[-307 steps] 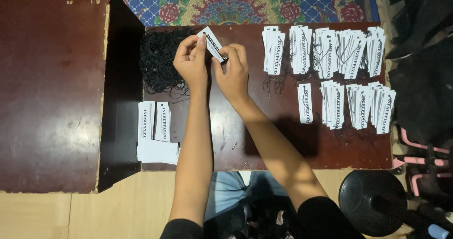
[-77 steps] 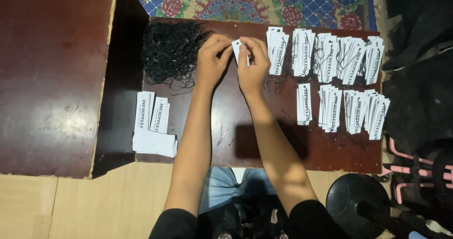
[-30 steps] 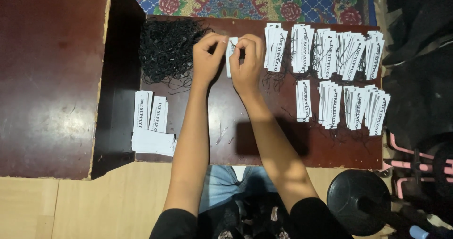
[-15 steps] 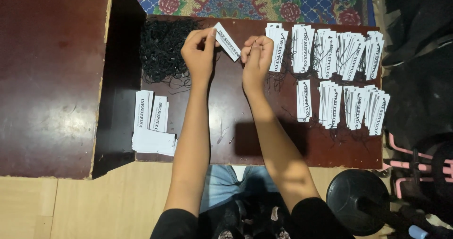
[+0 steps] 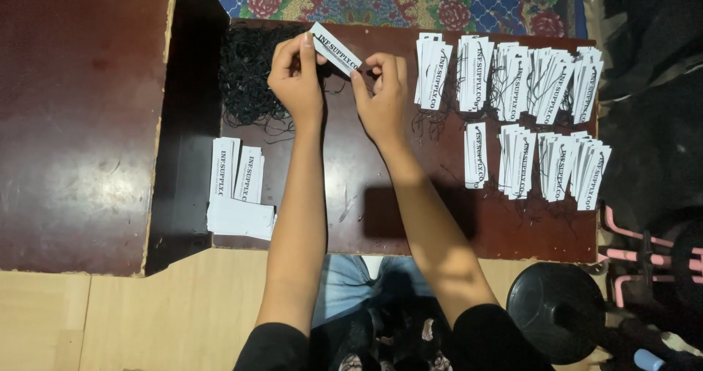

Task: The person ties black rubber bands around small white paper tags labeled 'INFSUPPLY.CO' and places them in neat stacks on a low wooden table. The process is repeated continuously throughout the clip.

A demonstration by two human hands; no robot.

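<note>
Dark table [image 5: 381, 217], white tag [image 5: 335, 48] between hands, apparently pinched

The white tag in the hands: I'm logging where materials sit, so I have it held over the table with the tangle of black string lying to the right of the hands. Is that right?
Not quite. The head view shows the tangle of black string lying to the left of the hands, by the left hand. The white tag is held over the table between that hand and the right hand.
</note>
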